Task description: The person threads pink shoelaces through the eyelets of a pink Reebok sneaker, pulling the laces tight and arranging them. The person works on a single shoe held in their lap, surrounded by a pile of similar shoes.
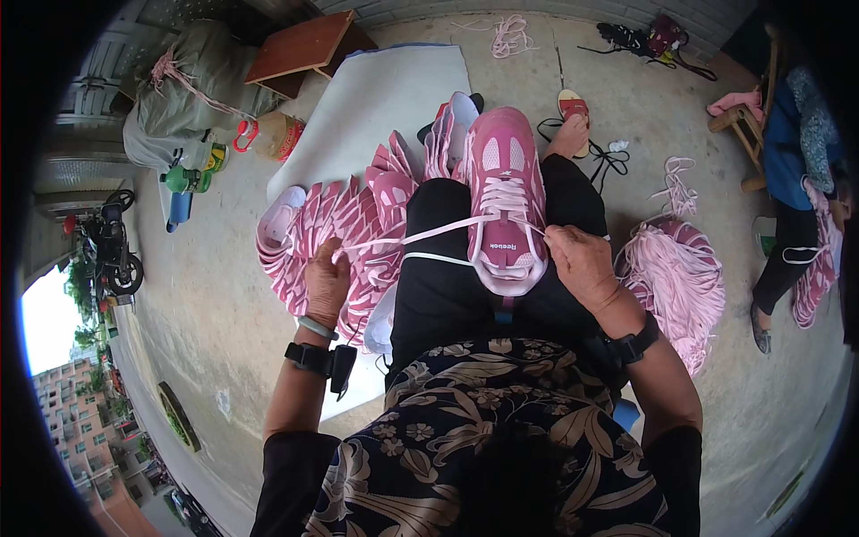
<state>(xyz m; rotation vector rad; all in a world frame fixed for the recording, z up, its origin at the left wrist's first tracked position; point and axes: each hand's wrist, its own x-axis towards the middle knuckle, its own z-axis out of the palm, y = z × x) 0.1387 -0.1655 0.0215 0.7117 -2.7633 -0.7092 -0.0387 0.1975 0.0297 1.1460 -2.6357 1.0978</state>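
Note:
A pink sneaker [508, 166] rests on my lap, its toe pointing away from me and its tongue and collar toward me. Pale pink lace criss-crosses its upper eyelets. My left hand [327, 279], off to the left of the shoe, pinches one shoelace [420, 234], which stretches taut to the eyelets. Close by the shoe's right side, my right hand [580, 264] is closed on the short stretch of the other lace end. Beneath and beyond my left hand lie several pink shoe uppers [335, 224], stacked in a curved row.
A heap of pale pink laces [676, 282] lies on the floor to my right. A white sheet [376, 98] is spread ahead. Beyond it stand a brown wooden bench [309, 49] and a plastic jug [276, 136]. Another person [796, 197] sits at the far right.

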